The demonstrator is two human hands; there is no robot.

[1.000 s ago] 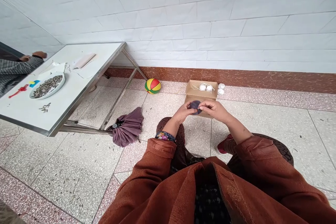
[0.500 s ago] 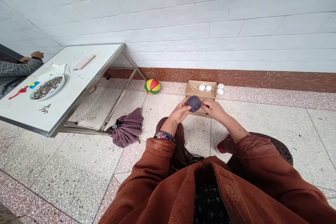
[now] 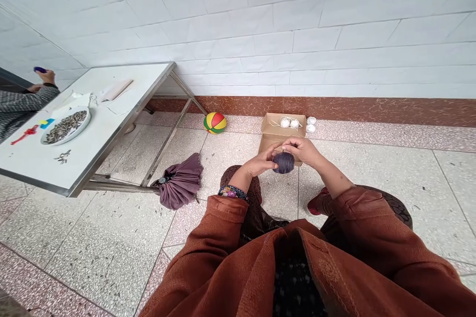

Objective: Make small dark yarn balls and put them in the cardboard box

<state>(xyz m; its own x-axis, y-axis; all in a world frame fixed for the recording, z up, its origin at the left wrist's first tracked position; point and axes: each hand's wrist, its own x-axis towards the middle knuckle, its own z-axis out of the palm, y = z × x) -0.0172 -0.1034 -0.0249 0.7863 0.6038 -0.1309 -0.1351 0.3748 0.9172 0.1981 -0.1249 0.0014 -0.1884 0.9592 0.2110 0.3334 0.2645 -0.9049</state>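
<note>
A dark purple-grey ball of yarn [image 3: 284, 163] is held in front of me, over the floor between my feet. My left hand [image 3: 261, 160] grips its left side, thumb in front and fingers behind. At the top of the ball, my right hand [image 3: 300, 148] is closed in a pinch; a strand of the yarn seems to be between the fingertips, though it is too fine to see well. Just behind the hands lies an open cardboard box [image 3: 268, 143]. White balls of string [image 3: 290, 123] rest in its raised lid part.
More white string balls [image 3: 311, 124] sit right of the box by the wall. A striped ball [image 3: 214, 123] and folded purple umbrella [image 3: 180, 181] lie left. On the table [image 3: 85, 168] stands a plate of seeds [image 3: 66, 128]; beyond, another person's hand [image 3: 47, 77] holds something dark blue.
The yarn ball has turned and shifted slightly right and nearer me. My right hand has moved from its right side to its top. The other person's hand has risen with a dark blue thing.
</note>
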